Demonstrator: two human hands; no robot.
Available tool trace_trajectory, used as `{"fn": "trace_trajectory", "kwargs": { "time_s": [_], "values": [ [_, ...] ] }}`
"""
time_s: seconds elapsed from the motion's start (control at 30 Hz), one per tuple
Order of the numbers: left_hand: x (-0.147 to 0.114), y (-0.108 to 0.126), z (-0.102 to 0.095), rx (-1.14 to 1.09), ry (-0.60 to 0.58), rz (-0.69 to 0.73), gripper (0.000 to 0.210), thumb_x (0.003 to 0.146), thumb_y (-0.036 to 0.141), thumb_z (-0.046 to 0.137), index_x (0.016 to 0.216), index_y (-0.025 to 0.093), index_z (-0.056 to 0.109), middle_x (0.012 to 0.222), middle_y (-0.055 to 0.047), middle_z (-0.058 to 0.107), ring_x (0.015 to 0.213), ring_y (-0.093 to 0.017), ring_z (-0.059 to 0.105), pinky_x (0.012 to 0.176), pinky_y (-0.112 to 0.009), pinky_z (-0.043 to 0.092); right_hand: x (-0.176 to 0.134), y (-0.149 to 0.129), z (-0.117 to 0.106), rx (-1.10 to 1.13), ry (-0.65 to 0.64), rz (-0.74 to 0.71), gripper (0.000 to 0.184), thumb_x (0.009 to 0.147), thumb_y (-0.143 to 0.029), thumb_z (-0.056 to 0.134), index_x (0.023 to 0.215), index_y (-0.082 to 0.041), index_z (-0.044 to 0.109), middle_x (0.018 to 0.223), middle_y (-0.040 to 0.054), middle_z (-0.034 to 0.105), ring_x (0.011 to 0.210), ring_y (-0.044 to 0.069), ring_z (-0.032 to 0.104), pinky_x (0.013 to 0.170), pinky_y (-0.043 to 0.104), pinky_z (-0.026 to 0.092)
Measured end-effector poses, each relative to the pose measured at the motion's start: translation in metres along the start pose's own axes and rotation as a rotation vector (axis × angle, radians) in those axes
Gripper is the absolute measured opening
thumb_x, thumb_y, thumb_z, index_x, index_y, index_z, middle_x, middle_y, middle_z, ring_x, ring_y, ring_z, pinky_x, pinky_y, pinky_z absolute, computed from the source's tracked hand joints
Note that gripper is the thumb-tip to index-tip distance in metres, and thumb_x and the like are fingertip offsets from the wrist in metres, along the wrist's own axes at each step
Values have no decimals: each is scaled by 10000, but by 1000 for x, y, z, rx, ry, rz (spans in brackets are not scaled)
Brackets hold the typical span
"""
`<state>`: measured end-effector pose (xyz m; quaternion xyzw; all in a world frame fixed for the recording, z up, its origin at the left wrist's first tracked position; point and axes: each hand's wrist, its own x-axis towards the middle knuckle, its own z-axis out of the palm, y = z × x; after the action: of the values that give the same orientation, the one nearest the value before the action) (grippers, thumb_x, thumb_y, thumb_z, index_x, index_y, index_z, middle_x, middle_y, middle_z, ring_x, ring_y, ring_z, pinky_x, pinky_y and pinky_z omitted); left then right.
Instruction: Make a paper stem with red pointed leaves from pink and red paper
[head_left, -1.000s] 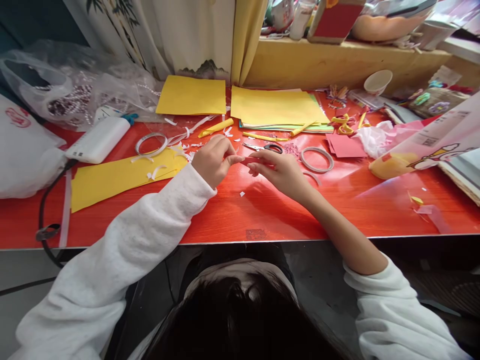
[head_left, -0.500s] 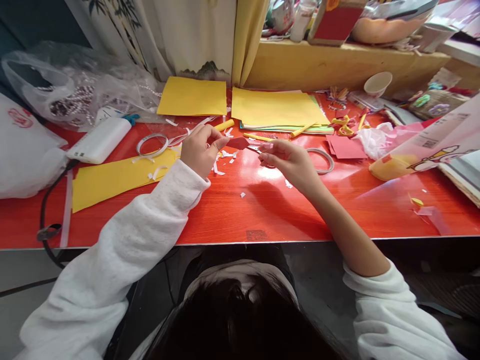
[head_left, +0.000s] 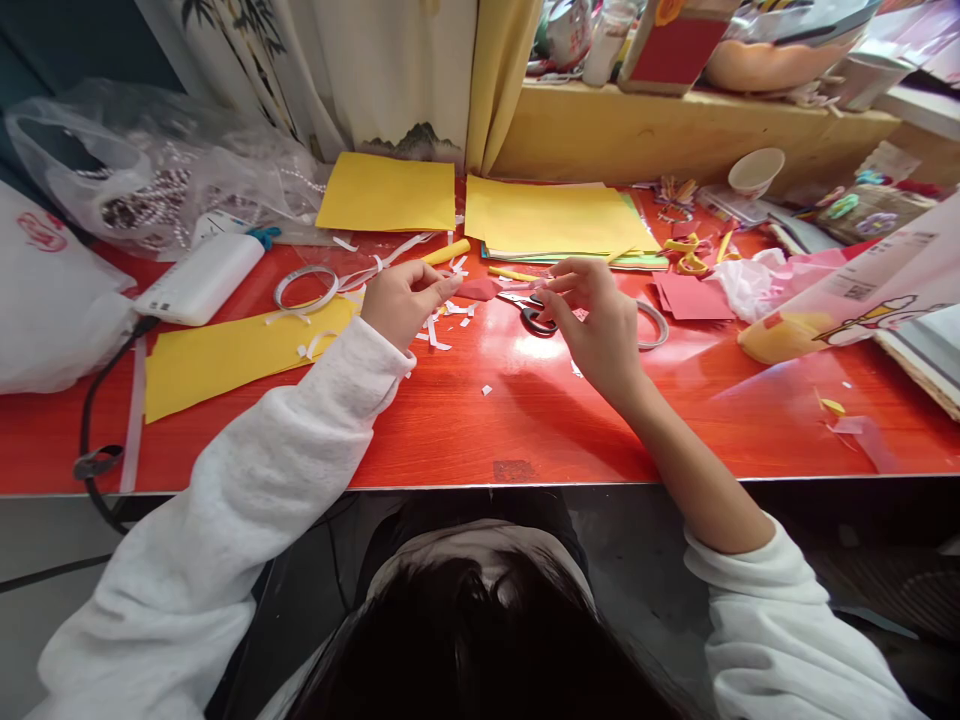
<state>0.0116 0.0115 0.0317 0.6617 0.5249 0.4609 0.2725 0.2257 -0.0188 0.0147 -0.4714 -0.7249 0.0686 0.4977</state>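
My left hand [head_left: 405, 300] pinches a small piece of red paper [head_left: 477, 289] between thumb and fingertips, above the table. From the paper's right end a pale, see-through strip [head_left: 529, 285] reaches toward my right hand [head_left: 600, 320]. The fingers of that hand are bent together at the strip's far end, and their tips partly cover it. Scissors with black handles [head_left: 537, 320] lie just beneath, partly hidden by my right fingers. White paper scraps [head_left: 439, 325] are scattered below the left fingertips.
Rolls of tape lie left [head_left: 306, 290] and right [head_left: 654, 326] of the hands. Yellow sheets [head_left: 555, 215] are stacked at the back, with red paper squares [head_left: 694, 297] to the right. A white power strip [head_left: 202, 280] and plastic bags [head_left: 60, 290] occupy the left.
My right hand has shifted slightly right and turned, its fingers bending more. The scissors' black handles now show beneath it. My left hand stays nearly in place with the red paper.
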Motion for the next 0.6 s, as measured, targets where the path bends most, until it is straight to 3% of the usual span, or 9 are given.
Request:
{"fn": "trace_trajectory", "kwargs": {
  "time_s": [0.13, 0.23, 0.37, 0.47, 0.6],
  "values": [
    [0, 2, -1, -52, -28, -36, 284, 761, 310, 657, 533, 172, 559, 523, 2, 575, 514, -102, 500, 583, -290, 405, 1, 3, -1, -79, 65, -157, 27, 863, -228, 552, 878, -213, 534, 766, -2, 633, 641, 115, 617, 581, 267, 509],
    [1, 3, -2, -85, -44, -72, 288, 766, 300, 652, 529, 170, 552, 515, 4, 569, 545, -109, 534, 599, -276, 419, 2, 3, -6, -132, 75, -364, 83, 866, -232, 538, 789, -202, 548, 760, 24, 612, 689, 136, 601, 610, 296, 508],
    [0, 4, -2, -101, -51, -95, 323, 782, 296, 637, 512, 167, 518, 493, 10, 533, 574, -114, 548, 609, -265, 411, 2, 3, -12, -194, -17, -669, 176, 830, -203, 548, 659, -203, 507, 669, 3, 575, 632, 130, 558, 723, 356, 530],
    [-1, 4, -2, -105, -57, -88, 319, 771, 318, 647, 524, 167, 513, 497, 14, 527, 518, -100, 492, 578, -270, 387, 1, 3, -11, -248, -95, -699, 239, 833, -191, 528, 601, -203, 472, 588, -24, 550, 547, 108, 516, 856, 399, 515],
    [-1, 3, -2, -92, -59, -96, 306, 746, 314, 670, 528, 169, 513, 481, 26, 514, 488, -87, 445, 549, -264, 359, 1, 2, -10, -289, -137, -701, 287, 849, -189, 504, 565, -201, 462, 595, -12, 568, 586, 115, 547, 880, 377, 509]
  ]
}}
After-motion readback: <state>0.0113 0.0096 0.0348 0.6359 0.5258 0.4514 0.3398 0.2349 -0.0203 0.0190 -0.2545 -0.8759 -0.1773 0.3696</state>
